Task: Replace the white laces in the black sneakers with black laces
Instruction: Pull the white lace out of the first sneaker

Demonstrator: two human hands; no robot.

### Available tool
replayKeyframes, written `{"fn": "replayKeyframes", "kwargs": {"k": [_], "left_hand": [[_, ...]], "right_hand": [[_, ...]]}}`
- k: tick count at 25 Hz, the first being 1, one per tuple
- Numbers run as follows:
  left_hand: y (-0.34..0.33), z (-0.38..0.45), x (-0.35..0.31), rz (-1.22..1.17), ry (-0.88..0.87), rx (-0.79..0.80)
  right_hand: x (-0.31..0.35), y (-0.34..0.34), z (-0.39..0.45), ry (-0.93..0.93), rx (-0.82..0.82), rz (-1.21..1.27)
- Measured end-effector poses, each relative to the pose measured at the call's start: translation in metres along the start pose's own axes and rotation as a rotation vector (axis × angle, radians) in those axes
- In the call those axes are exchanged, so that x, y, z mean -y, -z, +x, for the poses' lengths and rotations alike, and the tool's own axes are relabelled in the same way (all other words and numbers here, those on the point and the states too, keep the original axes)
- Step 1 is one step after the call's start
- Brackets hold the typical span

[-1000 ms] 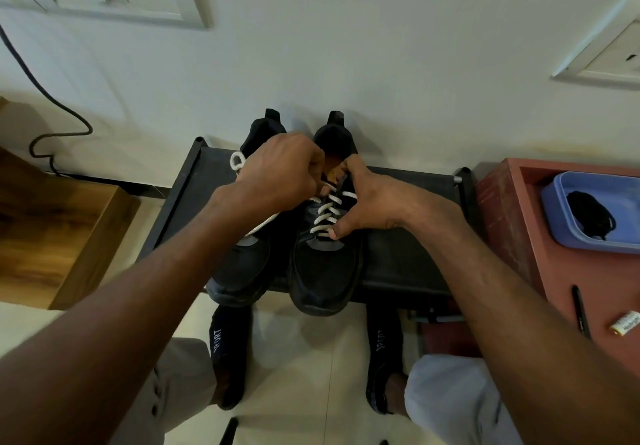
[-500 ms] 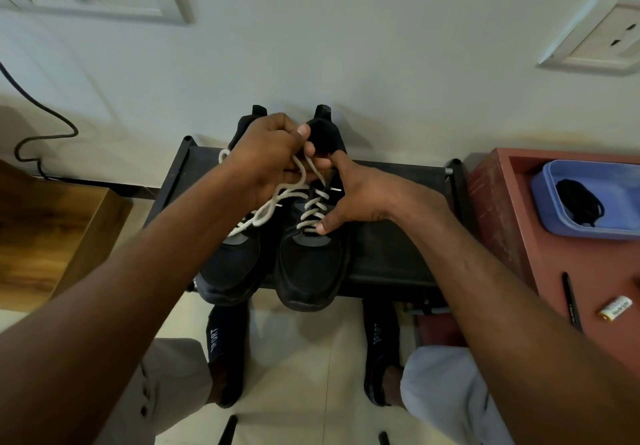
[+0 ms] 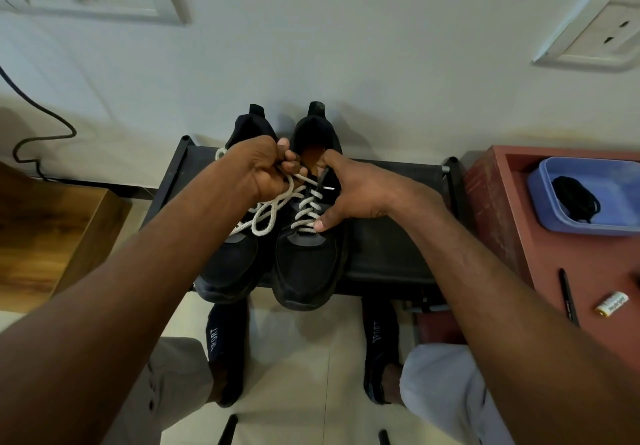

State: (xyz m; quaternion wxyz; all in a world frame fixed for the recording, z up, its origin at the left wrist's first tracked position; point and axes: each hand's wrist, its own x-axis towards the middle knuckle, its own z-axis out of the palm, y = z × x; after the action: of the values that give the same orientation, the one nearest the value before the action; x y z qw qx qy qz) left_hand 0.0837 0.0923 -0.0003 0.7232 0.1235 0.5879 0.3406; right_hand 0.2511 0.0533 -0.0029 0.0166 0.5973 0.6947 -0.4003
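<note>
We work on the right-hand sneaker [image 3: 308, 257] of the pair, which stands on a low black rack [image 3: 391, 247] against the wall, touching the left-hand sneaker [image 3: 228, 264] beside it. Our left hand [image 3: 263, 171] is closed into a fist around the freed length of the white lace [image 3: 266, 216], which hangs from it in loose loops over the left-hand sneaker. Our right hand [image 3: 349, 195] braces the shoe: the thumb hooks over the collar edge and a fingertip presses the lowest lace crossing, with nothing pinched between them. Several crossings remain threaded, so we judge the unlacing to be at an early stage. The black laces [image 3: 575, 199] lie coiled in a blue plastic tray [image 3: 588, 230] on the red tabletop [image 3: 540, 271], well apart from both hands.

Probable faults from this point:

- If we pull with the left hand before releasing the pressed crossing, the lace binds in the eyelets and the shoe may tip or slide toward the front edge of the rack, where its toe already overhangs.
- The slack loops lie across the neighbouring shoe's own lacing; a hard pull may snag them there or tighten them into a knot.
- A lace tip entering an eyelet at an angle may catch and fray.
</note>
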Motion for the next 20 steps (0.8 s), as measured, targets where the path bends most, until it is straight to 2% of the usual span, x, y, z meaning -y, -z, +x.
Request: {"fn": "replayKeyframes", "kwargs": {"k": [5, 9, 12, 15, 20], "left_hand": [[0.002, -0.001, -0.002, -0.001, 0.012, 0.027], [0.0, 0.003, -0.001, 0.1, -0.061, 0.019], [-0.003, 0.01, 0.001, 0.236, -0.181, 0.007], [-0.001, 0.011, 0.003, 0.362, -0.313, 0.005], [0.002, 0.012, 0.005, 0.871, -0.644, 0.003]], "right_hand": [[-0.005, 0.006, 0.001, 0.091, -0.069, 0.009], [-0.007, 0.007, 0.004, 0.098, -0.07, 0.095], [-0.01, 0.005, 0.005, 0.08, -0.056, 0.174], [-0.012, 0.008, 0.004, 0.093, -0.065, 0.142], [-0.012, 0.008, 0.004, 0.103, -0.069, 0.087]]}}
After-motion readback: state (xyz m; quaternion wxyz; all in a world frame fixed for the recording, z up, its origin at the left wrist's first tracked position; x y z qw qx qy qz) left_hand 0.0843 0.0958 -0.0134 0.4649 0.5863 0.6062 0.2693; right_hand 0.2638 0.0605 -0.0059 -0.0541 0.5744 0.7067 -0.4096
